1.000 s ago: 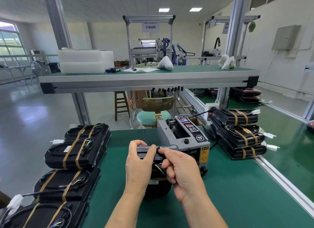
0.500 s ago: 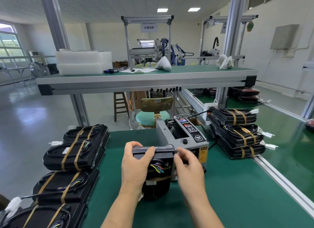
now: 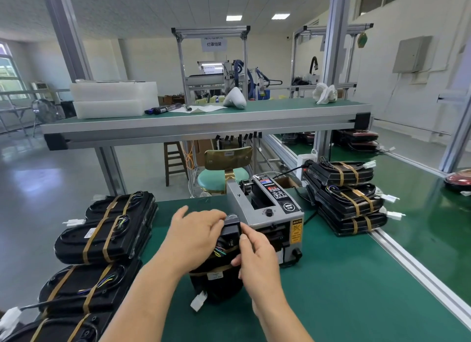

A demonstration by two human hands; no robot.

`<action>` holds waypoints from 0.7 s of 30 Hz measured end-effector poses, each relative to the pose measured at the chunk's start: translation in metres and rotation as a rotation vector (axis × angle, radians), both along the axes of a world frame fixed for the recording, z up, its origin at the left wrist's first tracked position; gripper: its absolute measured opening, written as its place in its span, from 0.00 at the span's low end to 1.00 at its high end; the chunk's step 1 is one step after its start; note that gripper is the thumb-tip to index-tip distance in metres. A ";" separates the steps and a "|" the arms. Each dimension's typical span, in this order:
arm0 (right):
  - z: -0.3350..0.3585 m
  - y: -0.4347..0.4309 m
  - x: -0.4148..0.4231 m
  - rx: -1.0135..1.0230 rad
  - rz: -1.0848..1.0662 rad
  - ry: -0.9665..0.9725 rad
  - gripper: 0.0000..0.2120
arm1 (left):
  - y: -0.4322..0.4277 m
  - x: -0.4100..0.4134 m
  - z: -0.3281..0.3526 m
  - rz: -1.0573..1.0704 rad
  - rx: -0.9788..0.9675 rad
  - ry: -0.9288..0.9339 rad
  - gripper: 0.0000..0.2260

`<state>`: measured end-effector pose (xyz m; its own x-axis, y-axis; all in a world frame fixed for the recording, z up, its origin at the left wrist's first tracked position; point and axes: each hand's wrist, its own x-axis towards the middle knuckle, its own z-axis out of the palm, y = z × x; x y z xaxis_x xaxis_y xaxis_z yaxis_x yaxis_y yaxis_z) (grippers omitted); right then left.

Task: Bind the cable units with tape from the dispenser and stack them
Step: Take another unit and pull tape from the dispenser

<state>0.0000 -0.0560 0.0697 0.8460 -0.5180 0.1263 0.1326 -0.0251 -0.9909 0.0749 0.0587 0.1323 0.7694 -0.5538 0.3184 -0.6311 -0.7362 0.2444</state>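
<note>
In the lower left of the frame, bound cable units (image 3: 102, 234) lie in stacks on the green worktop (image 3: 344, 290). In the lower centre one cable unit (image 3: 219, 272) stands on its end on the worktop, just in front of the tape dispenser (image 3: 270, 214). The left hand (image 3: 196, 237) curls its fingers over the upper left edge of it. The right hand (image 3: 257, 260) holds the upper right side, with the thumb on the front face; I cannot tell if a tape strip is under these fingers. The unit seems to be a stiff black shell, rather light and smooth. I judge it is best taken by its two long edges, away from the thin coloured wires (image 3: 219, 251) and the loose white connector (image 3: 200, 301), which can snag. At the right lies another bound stack (image 3: 344, 198).
</note>
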 end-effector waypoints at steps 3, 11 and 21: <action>-0.002 0.002 0.000 -0.001 0.046 -0.016 0.16 | -0.011 -0.008 0.005 -0.055 0.048 0.094 0.18; -0.025 -0.037 0.000 0.297 -0.296 0.057 0.07 | 0.002 -0.016 0.006 -0.010 0.025 0.120 0.19; -0.016 -0.077 0.016 0.475 -0.335 0.214 0.08 | 0.015 -0.024 -0.013 -0.219 -0.474 0.489 0.15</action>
<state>0.0157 -0.1334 0.0542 0.6091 -0.7175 -0.3381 -0.0094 0.4197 -0.9076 0.0514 0.0740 0.1195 0.7724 -0.5994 0.2101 -0.4888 -0.3497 0.7992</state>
